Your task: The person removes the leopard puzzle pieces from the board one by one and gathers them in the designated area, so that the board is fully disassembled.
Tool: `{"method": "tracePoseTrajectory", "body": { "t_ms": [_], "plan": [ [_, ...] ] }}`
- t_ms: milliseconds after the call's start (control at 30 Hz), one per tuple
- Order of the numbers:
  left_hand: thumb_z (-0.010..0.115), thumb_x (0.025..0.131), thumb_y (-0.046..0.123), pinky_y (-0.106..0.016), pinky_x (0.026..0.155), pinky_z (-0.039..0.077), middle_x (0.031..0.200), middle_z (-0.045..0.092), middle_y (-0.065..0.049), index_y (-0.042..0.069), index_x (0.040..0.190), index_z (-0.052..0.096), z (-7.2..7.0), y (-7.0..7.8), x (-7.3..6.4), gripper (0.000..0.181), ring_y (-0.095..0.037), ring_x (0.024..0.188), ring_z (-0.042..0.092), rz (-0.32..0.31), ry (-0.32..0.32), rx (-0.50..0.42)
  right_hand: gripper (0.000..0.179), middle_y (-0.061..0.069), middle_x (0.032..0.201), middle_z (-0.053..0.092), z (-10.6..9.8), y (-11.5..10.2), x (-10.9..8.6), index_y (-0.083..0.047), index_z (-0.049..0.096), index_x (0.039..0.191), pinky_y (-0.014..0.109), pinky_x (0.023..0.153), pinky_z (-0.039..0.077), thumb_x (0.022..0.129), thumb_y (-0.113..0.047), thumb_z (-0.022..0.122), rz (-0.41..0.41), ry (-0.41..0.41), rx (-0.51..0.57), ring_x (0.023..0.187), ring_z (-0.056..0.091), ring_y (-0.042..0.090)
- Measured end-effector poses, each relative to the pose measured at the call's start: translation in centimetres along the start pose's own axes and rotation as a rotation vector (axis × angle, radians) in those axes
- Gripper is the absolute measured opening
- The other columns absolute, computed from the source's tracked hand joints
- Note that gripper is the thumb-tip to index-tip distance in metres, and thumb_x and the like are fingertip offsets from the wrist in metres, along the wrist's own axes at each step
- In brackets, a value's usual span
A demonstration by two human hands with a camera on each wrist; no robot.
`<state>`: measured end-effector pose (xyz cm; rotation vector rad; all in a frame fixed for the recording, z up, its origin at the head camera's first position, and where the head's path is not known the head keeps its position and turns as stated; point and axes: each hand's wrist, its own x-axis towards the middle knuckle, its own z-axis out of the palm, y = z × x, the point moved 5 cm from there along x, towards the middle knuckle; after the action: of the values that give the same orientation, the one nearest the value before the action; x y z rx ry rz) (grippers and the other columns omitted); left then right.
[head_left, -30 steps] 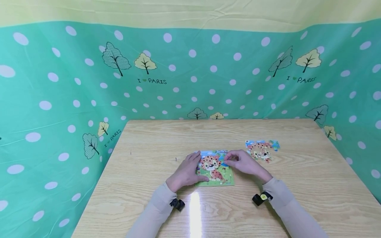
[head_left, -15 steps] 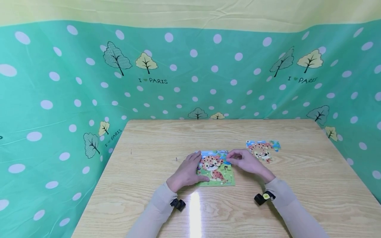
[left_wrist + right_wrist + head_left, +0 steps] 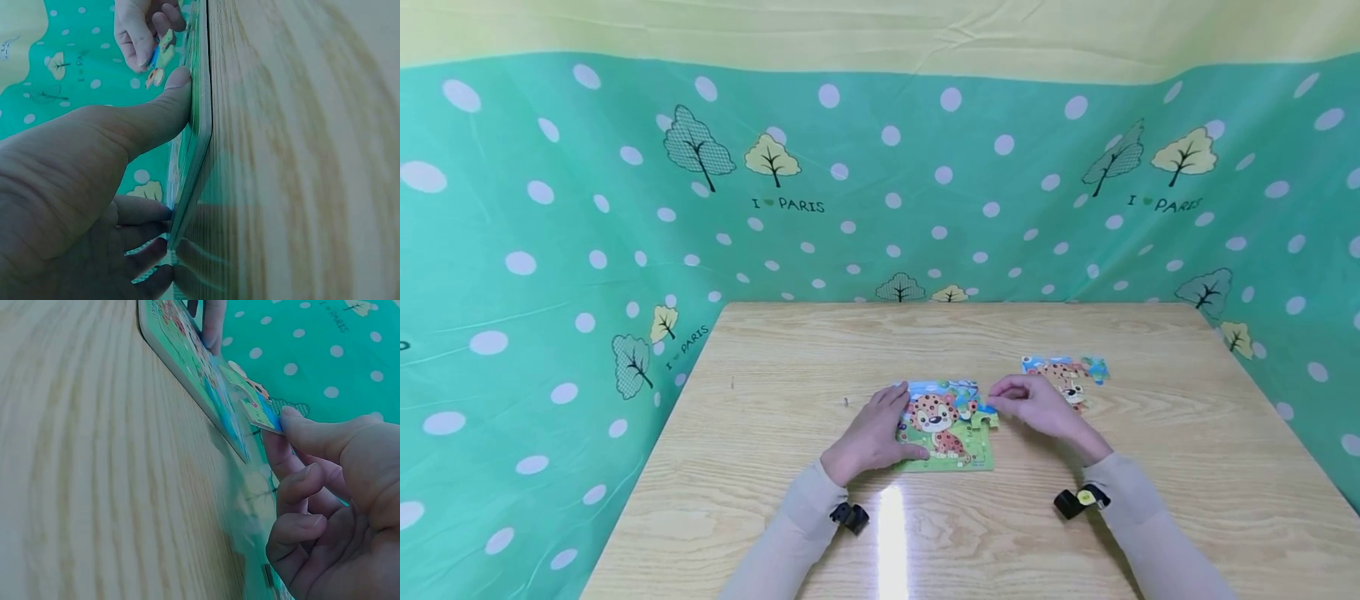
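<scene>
A jigsaw puzzle board (image 3: pixel 951 465) with a spotted leopard cub picture lies on the wooden table. At its left side rests my left hand (image 3: pixel 868 433); the thumb presses the picture near the front, while the other fingers lie along the left edge. Between thumb and forefinger, my right hand (image 3: pixel 1037 406) pinches a green and blue puzzle piece (image 3: pixel 265 411) at the board's right edge. In the right wrist view this piece is tilted and raised off the board, its far part overlapping the board. The remaining right fingers are curled below and hold nothing.
A partly joined group of puzzle pieces (image 3: pixel 1060 368), also with a leopard face, lies on the table (image 3: pixel 805 350) behind the right hand, which hides part of it. A green dotted curtain (image 3: pixel 910 192) hangs at the back and sides.
My right hand has moved rightward, drawing the pinched puzzle piece up and partly past the board's right edge. The left hand stays in place on the board.
</scene>
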<state>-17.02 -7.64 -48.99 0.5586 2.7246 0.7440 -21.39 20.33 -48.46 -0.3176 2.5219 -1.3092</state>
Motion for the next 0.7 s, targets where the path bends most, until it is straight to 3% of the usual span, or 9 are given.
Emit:
{"method": "tracePoseTrajectory", "body": {
  "t_ms": [300,600,700],
  "plan": [
    [0.084,0.086,0.057,-0.051,0.134,0.026,0.178,0.024,-0.011,0.002,0.166,0.032,0.2,0.2,0.0,0.110,-0.035,0.164,0.024,-0.014,-0.002,-0.002,0.036,0.007,0.106,0.077,-2.3,0.7,-0.6,-0.008,0.074,0.118,0.026,0.074,0.053,0.101,-0.039,0.075,0.024,0.076,-0.057,0.094,0.067,0.019],
    [0.084,0.087,0.056,-0.051,0.133,0.027,0.178,0.025,-0.011,0.002,0.166,0.033,0.0,0.4,0.0,0.109,-0.035,0.164,0.025,-0.023,0.003,0.016,0.042,0.013,0.111,0.079,-5.5,1.1,-1.1,-0.004,0.073,0.123,0.028,0.065,0.053,0.103,-0.042,0.071,0.045,0.147,-0.039,0.088,0.067,0.017],
    [0.084,0.086,0.058,-0.051,0.134,0.027,0.178,0.025,-0.012,0.002,0.166,0.033,0.1,0.4,0.1,0.110,-0.035,0.164,0.025,-0.016,-0.011,0.030,0.045,0.010,0.106,0.079,-6.6,1.4,-1.6,-0.004,0.072,0.125,0.030,0.060,0.052,0.104,-0.043,0.070,0.077,0.156,-0.028,0.076,0.063,0.012]
  ]
}}
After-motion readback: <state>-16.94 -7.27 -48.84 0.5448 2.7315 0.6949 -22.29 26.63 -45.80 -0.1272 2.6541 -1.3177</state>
